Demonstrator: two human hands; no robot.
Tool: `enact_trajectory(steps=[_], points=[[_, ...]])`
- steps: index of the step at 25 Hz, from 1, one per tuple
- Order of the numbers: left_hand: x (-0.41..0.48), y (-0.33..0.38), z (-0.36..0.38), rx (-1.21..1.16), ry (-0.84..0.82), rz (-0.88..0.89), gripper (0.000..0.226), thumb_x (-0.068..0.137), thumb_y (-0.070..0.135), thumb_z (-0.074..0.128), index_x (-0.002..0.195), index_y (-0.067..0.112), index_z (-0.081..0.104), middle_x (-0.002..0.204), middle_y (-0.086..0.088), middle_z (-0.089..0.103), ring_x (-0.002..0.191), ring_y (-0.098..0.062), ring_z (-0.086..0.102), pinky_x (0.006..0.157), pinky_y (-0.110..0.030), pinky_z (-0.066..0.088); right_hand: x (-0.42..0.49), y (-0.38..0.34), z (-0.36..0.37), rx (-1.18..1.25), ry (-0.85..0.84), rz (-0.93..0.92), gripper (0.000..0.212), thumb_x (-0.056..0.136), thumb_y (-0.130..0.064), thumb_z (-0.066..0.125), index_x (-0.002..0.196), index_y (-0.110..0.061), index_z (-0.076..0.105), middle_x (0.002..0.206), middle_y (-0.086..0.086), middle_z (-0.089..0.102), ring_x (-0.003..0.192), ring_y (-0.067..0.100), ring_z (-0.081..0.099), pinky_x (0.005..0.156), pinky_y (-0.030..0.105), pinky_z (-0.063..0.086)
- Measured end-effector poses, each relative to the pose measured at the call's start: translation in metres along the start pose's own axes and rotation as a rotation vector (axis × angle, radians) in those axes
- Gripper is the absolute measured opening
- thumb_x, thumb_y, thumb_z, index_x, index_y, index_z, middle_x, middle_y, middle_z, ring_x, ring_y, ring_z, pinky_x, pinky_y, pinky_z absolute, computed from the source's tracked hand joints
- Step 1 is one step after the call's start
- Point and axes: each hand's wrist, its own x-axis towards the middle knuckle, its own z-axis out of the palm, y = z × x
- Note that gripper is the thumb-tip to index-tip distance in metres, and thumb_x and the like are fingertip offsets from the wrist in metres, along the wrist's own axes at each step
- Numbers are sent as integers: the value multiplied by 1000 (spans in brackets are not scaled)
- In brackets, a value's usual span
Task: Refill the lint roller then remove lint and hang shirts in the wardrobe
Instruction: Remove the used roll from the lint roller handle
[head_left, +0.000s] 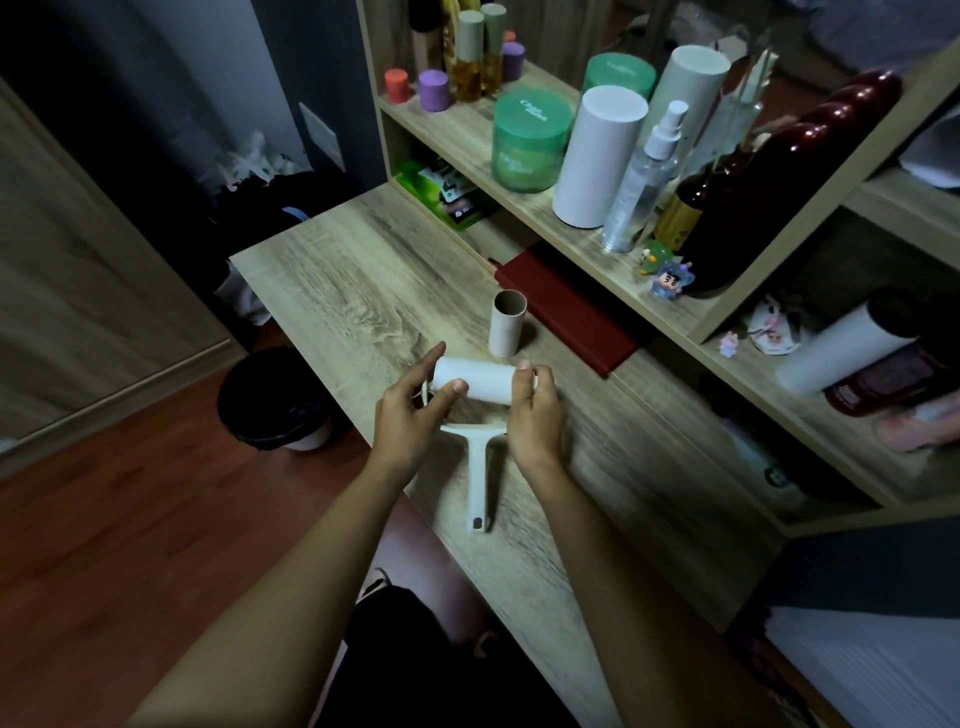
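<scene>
Left hand (410, 418) and right hand (535, 418) fingers are gripping opposite ends of refill roll (475, 382) over lint roller (478, 478), near tabletop (358, 270) front edge; cardboard core (506, 330) standing upright behind.

Pale wood-grain desk (363, 270) meets open shelving (460, 132); reddish-brown floor (104, 519), 1 black bin (272, 400), dark wall (332, 78), dim light.

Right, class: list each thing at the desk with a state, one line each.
Refill roll: horizontal, held at both ends.
Left hand: grips the roll's left end.
Right hand: grips the roll's right end.
Lint roller handle: points toward the person.
Cardboard core: upright, empty.
</scene>
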Motion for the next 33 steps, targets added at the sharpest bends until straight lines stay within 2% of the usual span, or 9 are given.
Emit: enact_trajectory(steps=[3,6,9,12,16,21,25,30,33], points=[[0,1,3,21,45,-18,48,83,32,68,122,52,50,100,18,69,75,-9,66,73,-30,52,0,0,2,28,-12,-8,34,98,-34,35,106,-6,54,90,0,56,84,17,56,65,27,44],[0,3,4,37,72,-64,47,85,33,65,125,48,46,61,18,63,52,1,58,64,-24,48,1,2,3,-14,-41,-18,34,98,-34,36,111,-7,53,94,-1,54,84,12,53,54,12,36],[5,1,3,-156,71,-179,45,84,30,67,127,35,54,88,3,69,74,-13,68,75,-31,54,2,3,5,-16,-60,-49,31,98,-32,38,107,-5,52,94,1,55,83,14,54,48,5,36],[12,2,6,-368,103,-281,46,84,21,67,128,24,55,120,-8,62,104,-22,64,86,-34,54,8,9,9,35,-151,-46,33,98,-35,38,106,-6,50,98,5,58,90,21,59,58,8,39],[18,2,7,-500,214,-348,44,86,13,64,129,16,53,117,-11,60,92,-17,64,78,-26,57,12,11,10,212,-335,73,45,99,-33,27,140,-16,32,135,2,43,119,12,44,95,25,36],[13,-3,14,-624,322,-424,48,87,11,63,133,12,48,111,-10,60,85,-19,64,71,-25,58,10,15,16,190,-276,-45,43,102,-22,26,144,-16,29,144,1,41,120,-1,35,96,10,30],[17,-3,15,-648,341,-494,49,85,7,64,132,7,49,114,-14,60,81,-19,63,63,-25,59,18,23,16,68,-200,-47,40,101,-22,28,139,-18,39,111,7,63,103,17,59,82,21,45],[21,-7,14,-682,374,-541,48,85,3,63,131,6,51,121,-16,58,88,-21,62,64,-26,58,26,33,14,28,-253,-73,38,101,-21,30,135,-14,45,133,9,55,121,23,53,100,31,43],[19,-10,18,-724,414,-591,47,85,4,63,130,9,52,125,-16,58,92,-23,61,70,-28,56,30,35,8,-31,-320,-79,41,101,-22,29,140,-16,38,128,11,56,115,24,55,91,30,43]])
